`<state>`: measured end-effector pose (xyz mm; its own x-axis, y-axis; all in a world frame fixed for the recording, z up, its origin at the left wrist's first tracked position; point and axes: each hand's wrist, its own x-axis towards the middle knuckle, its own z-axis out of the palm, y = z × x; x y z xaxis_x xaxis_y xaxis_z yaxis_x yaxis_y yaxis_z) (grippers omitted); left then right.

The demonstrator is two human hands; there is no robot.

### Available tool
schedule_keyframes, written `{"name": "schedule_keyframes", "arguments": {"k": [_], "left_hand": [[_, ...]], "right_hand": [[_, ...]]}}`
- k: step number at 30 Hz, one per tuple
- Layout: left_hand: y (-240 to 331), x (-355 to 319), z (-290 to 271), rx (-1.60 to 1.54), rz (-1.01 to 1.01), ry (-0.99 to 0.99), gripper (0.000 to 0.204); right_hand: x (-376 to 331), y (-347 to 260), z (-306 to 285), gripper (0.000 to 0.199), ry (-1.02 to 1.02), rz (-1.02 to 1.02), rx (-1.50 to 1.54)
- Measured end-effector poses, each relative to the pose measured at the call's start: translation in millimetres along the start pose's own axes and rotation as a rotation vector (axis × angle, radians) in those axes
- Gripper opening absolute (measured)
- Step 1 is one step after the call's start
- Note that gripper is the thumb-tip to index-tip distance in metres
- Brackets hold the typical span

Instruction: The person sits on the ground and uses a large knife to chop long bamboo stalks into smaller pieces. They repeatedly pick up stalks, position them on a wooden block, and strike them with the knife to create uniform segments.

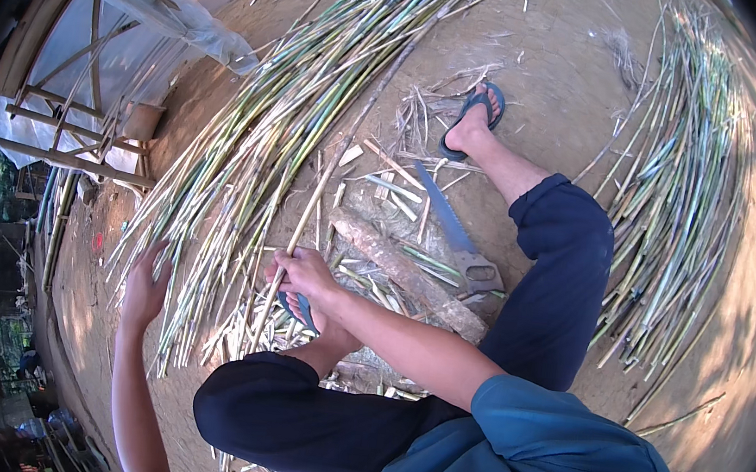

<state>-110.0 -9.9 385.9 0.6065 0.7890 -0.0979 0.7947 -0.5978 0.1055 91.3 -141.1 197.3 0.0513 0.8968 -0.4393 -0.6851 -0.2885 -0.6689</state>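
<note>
My right hand is closed around a long thin bamboo pole, which slants up and away along the right side of a big heap of poles. My left hand is at the lower left end of that heap of green and tan bamboo poles, its fingers stretched out and apart. Whether it touches the nearest poles I cannot tell. Between my feet lies a rough log. Beside it a handsaw rests on the ground, its grip toward my right knee. Short cut bamboo pieces are scattered around the log.
A second heap of bamboo poles lies to my right. Dry husks are strewn by my sandalled right foot. At the upper left stands a wooden frame with clear plastic sheeting. Bare soil spreads ahead.
</note>
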Motion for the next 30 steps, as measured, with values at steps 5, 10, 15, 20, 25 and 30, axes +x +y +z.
{"name": "schedule_keyframes", "arguments": {"k": [5, 10, 15, 20, 25, 30], "left_hand": [[168, 161, 75, -0.671, 0.018, -0.102, 0.064], [202, 199, 137, -0.424, 0.165, 0.283, 0.044], [163, 173, 233, -0.318, 0.192, 0.103, 0.044], [-17, 115, 389, -0.293, 0.056, 0.103, 0.044], [62, 132, 360, -0.106, 0.092, 0.183, 0.045], [88, 164, 335, -0.077, 0.104, 0.222, 0.045]], "right_hand": [[4, 44, 52, 0.036, -0.063, -0.092, -0.247], [17, 24, -44, 0.046, -0.078, -0.362, -0.818], [-28, 5, -239, 0.027, 0.673, -0.097, -1.431], [-50, 30, -326, 0.040, 0.279, 0.514, -1.712], [-57, 40, -334, 0.039, 0.395, 0.383, -1.698], [-38, 44, -314, 0.037, 0.397, 0.361, -1.724]]}}
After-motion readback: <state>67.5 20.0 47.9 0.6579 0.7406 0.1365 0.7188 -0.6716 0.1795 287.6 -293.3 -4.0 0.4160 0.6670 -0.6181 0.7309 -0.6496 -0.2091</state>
